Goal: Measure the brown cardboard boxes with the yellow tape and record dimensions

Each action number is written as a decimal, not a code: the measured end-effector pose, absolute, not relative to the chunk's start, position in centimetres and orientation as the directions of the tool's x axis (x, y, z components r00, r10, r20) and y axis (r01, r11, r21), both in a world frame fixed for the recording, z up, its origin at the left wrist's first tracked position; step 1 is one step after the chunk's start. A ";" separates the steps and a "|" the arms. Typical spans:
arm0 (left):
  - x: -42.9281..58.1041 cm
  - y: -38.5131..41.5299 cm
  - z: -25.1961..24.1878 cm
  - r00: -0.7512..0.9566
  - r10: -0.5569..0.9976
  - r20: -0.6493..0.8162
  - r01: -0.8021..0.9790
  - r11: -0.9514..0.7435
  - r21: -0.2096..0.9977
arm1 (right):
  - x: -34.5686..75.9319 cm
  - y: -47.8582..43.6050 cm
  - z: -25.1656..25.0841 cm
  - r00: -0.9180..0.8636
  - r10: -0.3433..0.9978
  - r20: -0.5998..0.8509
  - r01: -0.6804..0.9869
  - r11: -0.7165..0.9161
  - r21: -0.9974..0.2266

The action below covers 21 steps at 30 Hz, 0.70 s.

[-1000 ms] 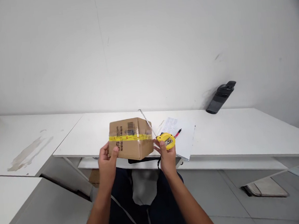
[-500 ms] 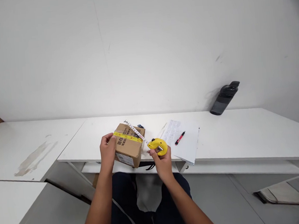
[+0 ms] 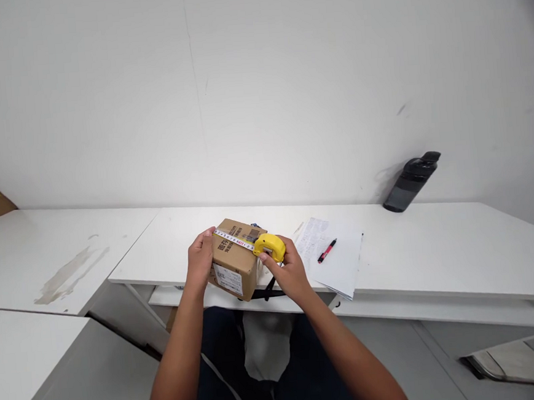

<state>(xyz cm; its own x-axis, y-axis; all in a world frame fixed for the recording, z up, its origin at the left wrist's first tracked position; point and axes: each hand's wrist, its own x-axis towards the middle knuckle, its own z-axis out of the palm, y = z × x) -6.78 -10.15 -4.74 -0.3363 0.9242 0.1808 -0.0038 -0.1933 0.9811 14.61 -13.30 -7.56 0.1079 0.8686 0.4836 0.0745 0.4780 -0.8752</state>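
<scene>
While I watch from afar through the head camera, I have the left hand (image 3: 200, 261) clamped on the left edge of a cardboard box (image 3: 228, 260) and the right hand (image 3: 294, 273), apart from it, gripping a yellow tape measure (image 3: 271, 247). The box is between the hands, the blade (image 3: 233, 239) laid across its top. Just right of the right hand lie papers (image 3: 342, 274) with a pen (image 3: 327, 251) on them; farther off that way, a dark bottle (image 3: 409, 186) is by the wall (image 3: 286, 87)
</scene>
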 end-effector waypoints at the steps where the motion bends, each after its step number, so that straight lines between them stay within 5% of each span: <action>1: -6.8 -10.1 -4.8 -0.341 0.923 0.178 -0.001 -0.190 0.982 | 14.5 -13.2 -7.5 0.109 0.871 0.479 0.064 0.475 -0.878; 8: -7.0 -9.7 -5.2 -0.364 0.895 0.259 0.069 -0.252 0.965 | 14.8 -13.2 -7.6 0.137 0.871 0.471 0.030 0.472 -0.881; 21: -6.4 -9.5 -4.6 -0.368 0.902 0.224 -0.074 -0.269 0.960 | 15.9 -13.9 -7.6 0.144 0.864 0.482 0.083 0.475 -0.876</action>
<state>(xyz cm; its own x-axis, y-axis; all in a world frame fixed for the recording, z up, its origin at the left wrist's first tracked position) -6.41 -9.50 -4.59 -0.3684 0.9023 0.2242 -0.0740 -0.2688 0.9603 15.91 -13.93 -7.58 0.1442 0.8641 0.4823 0.0828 0.4751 -0.8760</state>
